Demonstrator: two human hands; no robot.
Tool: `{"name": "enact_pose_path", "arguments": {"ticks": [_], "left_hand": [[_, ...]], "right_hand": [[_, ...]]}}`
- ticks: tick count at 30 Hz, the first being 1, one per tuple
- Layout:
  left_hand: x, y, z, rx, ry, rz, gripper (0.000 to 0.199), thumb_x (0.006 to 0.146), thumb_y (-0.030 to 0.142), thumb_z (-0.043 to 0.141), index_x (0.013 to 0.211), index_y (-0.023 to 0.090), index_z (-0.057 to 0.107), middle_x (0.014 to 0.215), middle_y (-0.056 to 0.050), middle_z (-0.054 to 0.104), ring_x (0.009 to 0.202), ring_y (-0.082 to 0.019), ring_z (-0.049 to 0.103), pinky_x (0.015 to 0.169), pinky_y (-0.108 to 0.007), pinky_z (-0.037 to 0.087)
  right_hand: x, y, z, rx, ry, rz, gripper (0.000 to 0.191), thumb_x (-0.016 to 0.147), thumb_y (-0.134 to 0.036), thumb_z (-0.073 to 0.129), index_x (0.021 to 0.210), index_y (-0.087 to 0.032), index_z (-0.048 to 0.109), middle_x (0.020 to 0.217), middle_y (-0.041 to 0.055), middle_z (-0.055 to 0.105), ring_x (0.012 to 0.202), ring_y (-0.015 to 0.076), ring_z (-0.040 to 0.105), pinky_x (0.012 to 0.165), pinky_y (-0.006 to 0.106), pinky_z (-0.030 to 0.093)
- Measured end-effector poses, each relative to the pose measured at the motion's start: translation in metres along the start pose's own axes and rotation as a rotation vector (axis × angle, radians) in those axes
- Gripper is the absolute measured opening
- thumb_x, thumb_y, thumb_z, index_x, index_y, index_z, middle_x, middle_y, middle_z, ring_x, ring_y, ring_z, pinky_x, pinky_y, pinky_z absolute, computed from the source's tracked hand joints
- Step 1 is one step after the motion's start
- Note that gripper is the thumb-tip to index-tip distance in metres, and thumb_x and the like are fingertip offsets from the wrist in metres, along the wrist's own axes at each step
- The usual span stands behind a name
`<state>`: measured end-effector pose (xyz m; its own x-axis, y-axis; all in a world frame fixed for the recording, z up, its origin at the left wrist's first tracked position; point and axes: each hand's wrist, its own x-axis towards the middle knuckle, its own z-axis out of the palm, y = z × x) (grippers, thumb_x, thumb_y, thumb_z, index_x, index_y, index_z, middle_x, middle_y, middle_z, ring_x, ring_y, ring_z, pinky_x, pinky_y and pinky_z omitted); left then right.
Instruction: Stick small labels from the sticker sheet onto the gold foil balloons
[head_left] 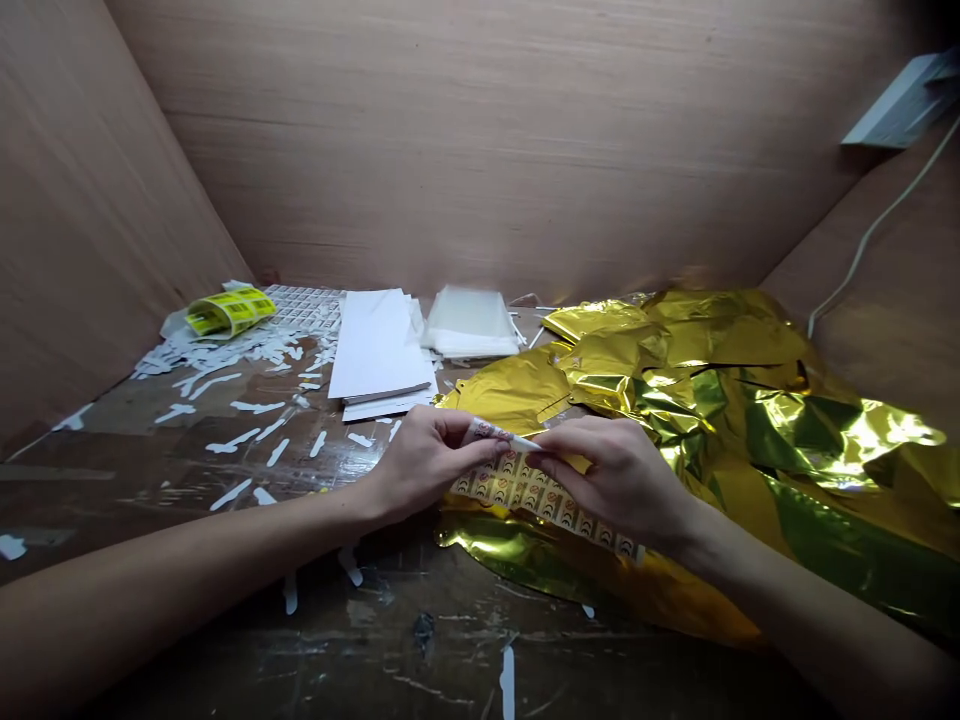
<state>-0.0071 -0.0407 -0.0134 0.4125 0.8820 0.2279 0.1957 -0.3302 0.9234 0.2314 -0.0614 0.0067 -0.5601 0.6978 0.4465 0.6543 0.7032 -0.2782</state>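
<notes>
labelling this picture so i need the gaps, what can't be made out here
Head view throughout:
Sticker sheet: partly hidden behind the right hand.
Yellow labels: wording too small and blurred.
Gold foil: cut off by the right edge.
White box: cut off by the right edge.

Your work surface: dark brown tabletop (360, 650), glossy, scratched, one dark spot (424, 630) toward your edge. Far left, you have heaped white paper scraps (214, 355), with strays scattered nearer you; a curled yellow label sheet (232, 312) sits among them. Just right of it: small printed labels (309, 306), in rows. Back centre: white card stack (379, 340), lower pieces offset; beside it, translucent sheets (472, 318). Your right: crumpled gold foil (615, 370), overlapping layers.
</notes>
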Motion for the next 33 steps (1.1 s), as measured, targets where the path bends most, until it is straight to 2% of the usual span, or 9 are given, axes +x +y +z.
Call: {"name": "enact_pose_path", "arguments": {"ticks": [4, 7, 10, 15, 19, 22, 27, 33], "left_hand": [[-0.002, -0.001, 0.002, 0.022, 0.038, 0.077, 0.03, 0.085, 0.042, 0.076, 0.088, 0.013, 0.08, 0.076, -0.006, 0.075, 0.064, -0.013, 0.062, 0.056, -0.022, 0.049], [-0.005, 0.0, 0.003, 0.062, 0.074, 0.109, 0.029, 0.087, 0.04, 0.074, 0.084, 0.012, 0.08, 0.073, -0.007, 0.074, 0.062, -0.013, 0.063, 0.055, -0.022, 0.05], [-0.005, 0.001, 0.003, 0.086, 0.07, 0.14, 0.025, 0.088, 0.035, 0.073, 0.084, 0.011, 0.08, 0.074, -0.007, 0.075, 0.064, -0.013, 0.064, 0.059, -0.023, 0.051], [-0.004, -0.001, 0.005, 0.013, -0.002, 0.087, 0.022, 0.087, 0.032, 0.073, 0.089, 0.011, 0.079, 0.078, -0.007, 0.076, 0.065, -0.013, 0.065, 0.058, -0.022, 0.051], [-0.004, -0.004, 0.007, -0.076, -0.002, 0.061, 0.024, 0.085, 0.031, 0.076, 0.097, 0.012, 0.08, 0.083, -0.009, 0.078, 0.069, -0.015, 0.068, 0.061, -0.024, 0.055], [-0.004, -0.005, 0.007, -0.083, -0.01, 0.08, 0.022, 0.084, 0.031, 0.076, 0.094, 0.012, 0.081, 0.083, -0.009, 0.079, 0.069, -0.015, 0.068, 0.063, -0.023, 0.055], [-0.004, -0.003, 0.005, 0.007, -0.034, 0.066, 0.024, 0.086, 0.035, 0.073, 0.088, 0.012, 0.081, 0.072, -0.006, 0.075, 0.059, -0.011, 0.061, 0.052, -0.019, 0.048], [-0.004, 0.0, 0.005, 0.085, -0.054, 0.066, 0.026, 0.087, 0.034, 0.07, 0.08, 0.012, 0.08, 0.062, -0.003, 0.068, 0.054, -0.008, 0.052, 0.048, -0.017, 0.038]], "right_hand": [[-0.003, -0.009, -0.002, -0.064, 0.023, 0.035, 0.014, 0.095, -0.021, 0.06, 0.092, -0.02, 0.074, 0.082, 0.0017, 0.074, 0.072, 0.015, 0.065, 0.07, 0.028, 0.045], [-0.005, -0.016, 0.0, -0.128, 0.013, 0.034, 0.016, 0.096, -0.023, 0.059, 0.092, -0.02, 0.075, 0.083, 0.0023, 0.074, 0.075, 0.0166, 0.066, 0.071, 0.03, 0.045], [-0.005, -0.021, 0.0, -0.043, 0.043, 0.087, 0.016, 0.096, -0.027, 0.061, 0.097, -0.021, 0.076, 0.088, 0.0017, 0.076, 0.076, 0.0161, 0.068, 0.073, 0.03, 0.048], [0.001, -0.028, 0.002, 0.191, 0.101, 0.185, 0.013, 0.093, -0.026, 0.065, 0.096, -0.022, 0.077, 0.089, -0.0009, 0.078, 0.072, 0.013, 0.071, 0.069, 0.026, 0.053], [0.002, -0.027, 0.006, 0.138, 0.177, 0.142, 0.012, 0.091, -0.021, 0.065, 0.093, -0.021, 0.076, 0.086, 0.0, 0.078, 0.07, 0.014, 0.071, 0.067, 0.027, 0.055], [0.001, -0.024, 0.008, 0.135, 0.199, 0.123, 0.013, 0.09, -0.021, 0.065, 0.096, -0.02, 0.076, 0.089, 0.0013, 0.078, 0.072, 0.0142, 0.071, 0.069, 0.027, 0.056], [0.001, -0.023, 0.009, 0.223, 0.125, 0.172, 0.012, 0.091, -0.022, 0.064, 0.091, -0.019, 0.076, 0.083, 0.0001, 0.076, 0.068, 0.0123, 0.067, 0.065, 0.025, 0.051], [0.001, -0.026, 0.013, 0.201, 0.048, 0.186, 0.022, 0.097, -0.026, 0.055, 0.088, -0.016, 0.072, 0.078, 0.0016, 0.071, 0.066, 0.0117, 0.059, 0.064, 0.026, 0.043]]}}
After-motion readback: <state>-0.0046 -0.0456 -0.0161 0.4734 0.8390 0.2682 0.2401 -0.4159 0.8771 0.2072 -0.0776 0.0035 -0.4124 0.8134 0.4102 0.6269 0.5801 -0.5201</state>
